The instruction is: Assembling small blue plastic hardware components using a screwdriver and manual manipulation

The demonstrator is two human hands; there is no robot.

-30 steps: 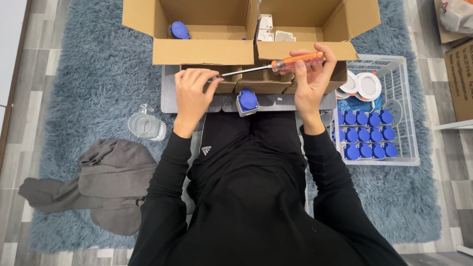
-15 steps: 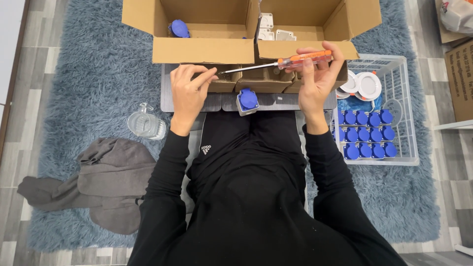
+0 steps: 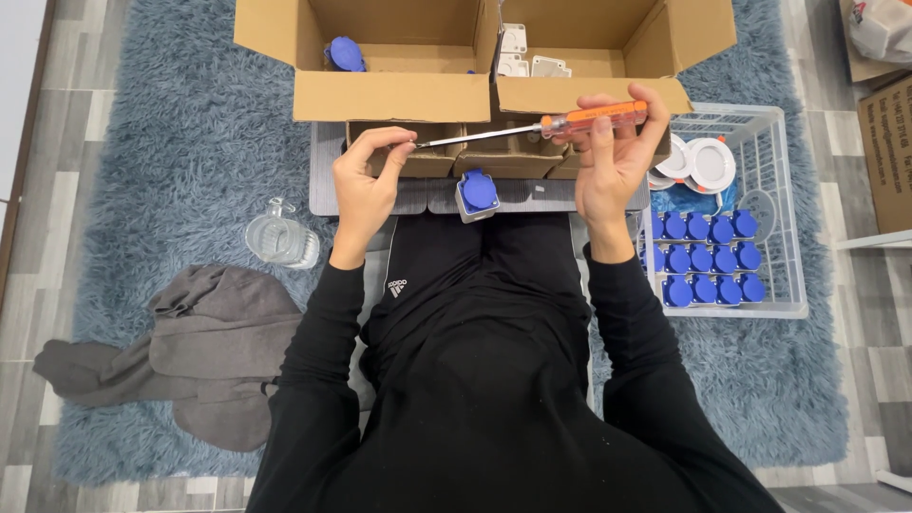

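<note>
While gripped by the right hand [image 3: 613, 166], orange-handled screwdriver [image 3: 532, 128], tip pinched between left hand [image 3: 366, 185] fingers [image 3: 397, 142].

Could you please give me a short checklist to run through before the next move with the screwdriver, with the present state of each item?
1. Right hand grips the orange-handled screwdriver: ok.
2. Left hand fingers pinch at the metal tip: ok.
3. Something small held at the tip, such as a screw: cannot tell, too small.
4. Grey box with round blue lid lies within reach on the grey board: ok.
5. Shaft points at the blue-lidded box: not ok, it lies level above it.
6. White wire basket of blue-lidded parts stands beside the right arm: ok.
</note>
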